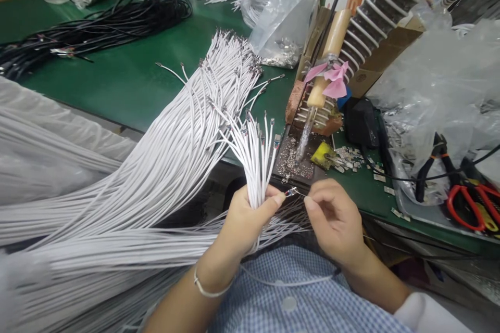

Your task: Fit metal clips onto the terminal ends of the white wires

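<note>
at the far left, a bundle of black cables (pixel 117 23) lies on the green table (pixel 105 86). to its right, a big spread of white cables (pixel 172 140) sweeps up from the lower left onto the table, their small metal-tipped ends fanned out.

in front of this spread, the person's left hand (pixel 247 216) is closed around a smaller bunch of white cables (pixel 253 166), which stands nearly upright with its tips above the fist. a white bracelet (pixel 211 289) circles the wrist. the thumb and a finger of this hand also pinch one cable end with a small metal plug (pixel 291 192), which points right, toward the other hand. behind, a clear plastic bag (pixel 283 8) rests on the table.

farther right, a wooden-handled soldering iron (pixel 335 36), wrapped with pink cloth (pixel 336 80), leans tip down beside a metal spring (pixel 369 26). nearer the person, the right hand (pixel 338 223) has its thumb and forefinger closed on a thin wire (pixel 300 194) that reaches to the plug, just beside the left thumb.

a yellow sponge (pixel 321 156) sits near loose metal pieces (pixel 349 157). at the far right, black-handled pliers (pixel 432 161) and red-handled scissors (pixel 466 209) lie on a tray (pixel 429 214).
</note>
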Demonstrator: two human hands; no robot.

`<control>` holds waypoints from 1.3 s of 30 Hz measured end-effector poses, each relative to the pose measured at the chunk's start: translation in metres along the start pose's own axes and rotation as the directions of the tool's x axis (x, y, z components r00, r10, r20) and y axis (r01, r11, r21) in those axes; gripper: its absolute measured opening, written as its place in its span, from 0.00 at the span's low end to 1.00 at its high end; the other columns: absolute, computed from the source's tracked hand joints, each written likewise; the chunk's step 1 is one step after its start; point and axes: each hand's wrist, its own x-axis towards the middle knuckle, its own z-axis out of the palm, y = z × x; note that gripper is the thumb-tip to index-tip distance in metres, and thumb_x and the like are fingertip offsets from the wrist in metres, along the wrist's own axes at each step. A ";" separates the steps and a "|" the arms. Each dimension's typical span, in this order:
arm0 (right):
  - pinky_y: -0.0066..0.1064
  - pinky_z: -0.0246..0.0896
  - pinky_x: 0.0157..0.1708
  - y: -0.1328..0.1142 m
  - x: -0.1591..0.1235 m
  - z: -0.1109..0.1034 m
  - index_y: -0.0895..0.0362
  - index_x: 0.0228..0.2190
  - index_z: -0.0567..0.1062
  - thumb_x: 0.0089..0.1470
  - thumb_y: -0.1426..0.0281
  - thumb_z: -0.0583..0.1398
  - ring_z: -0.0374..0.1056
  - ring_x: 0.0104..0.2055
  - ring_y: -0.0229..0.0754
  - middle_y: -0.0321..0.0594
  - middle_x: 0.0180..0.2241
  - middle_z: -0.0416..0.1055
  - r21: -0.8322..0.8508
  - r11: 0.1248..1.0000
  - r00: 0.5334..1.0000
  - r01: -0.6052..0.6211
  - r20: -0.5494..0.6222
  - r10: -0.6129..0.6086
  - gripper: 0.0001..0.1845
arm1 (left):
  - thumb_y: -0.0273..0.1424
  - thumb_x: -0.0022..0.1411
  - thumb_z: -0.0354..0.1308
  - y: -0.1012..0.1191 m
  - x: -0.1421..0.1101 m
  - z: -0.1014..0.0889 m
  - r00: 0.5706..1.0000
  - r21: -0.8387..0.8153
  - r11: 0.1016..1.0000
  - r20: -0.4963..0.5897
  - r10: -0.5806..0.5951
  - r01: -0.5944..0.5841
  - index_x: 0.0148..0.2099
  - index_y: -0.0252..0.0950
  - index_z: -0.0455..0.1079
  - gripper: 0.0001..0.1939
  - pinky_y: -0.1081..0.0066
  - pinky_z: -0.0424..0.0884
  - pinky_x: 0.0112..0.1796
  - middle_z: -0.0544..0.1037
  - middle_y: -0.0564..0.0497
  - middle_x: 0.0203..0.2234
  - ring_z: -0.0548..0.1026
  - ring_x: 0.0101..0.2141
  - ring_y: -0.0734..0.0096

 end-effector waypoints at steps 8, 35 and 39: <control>0.40 0.63 0.47 0.007 0.006 0.000 0.55 0.32 0.69 0.50 0.83 0.57 0.68 0.45 0.43 0.42 0.45 0.70 -0.002 0.999 0.999 0.036 0.024 -0.036 0.11 | 0.30 0.51 0.60 0.014 0.014 0.009 0.998 -0.036 0.998 -0.026 0.053 -0.054 0.26 0.32 0.66 0.07 0.80 0.50 0.15 0.58 0.61 0.09 0.55 0.12 0.83; 0.42 0.68 0.47 0.007 0.016 0.002 0.56 0.31 0.73 0.47 0.83 0.60 0.71 0.44 0.45 0.43 0.42 0.73 0.135 0.991 0.997 -0.001 -0.072 0.011 0.11 | 0.28 0.52 0.59 0.028 0.026 0.014 0.995 -0.085 0.991 0.004 0.103 -0.102 0.24 0.33 0.68 0.06 0.81 0.50 0.14 0.60 0.61 0.09 0.56 0.12 0.85; 0.41 0.68 0.47 0.007 0.017 0.001 0.56 0.31 0.73 0.46 0.83 0.60 0.71 0.44 0.45 0.43 0.42 0.73 0.126 0.992 0.997 0.000 -0.080 0.011 0.11 | 0.28 0.52 0.59 0.028 0.026 0.014 0.995 -0.084 0.991 0.003 0.100 -0.100 0.24 0.32 0.68 0.06 0.81 0.49 0.14 0.59 0.60 0.08 0.55 0.12 0.85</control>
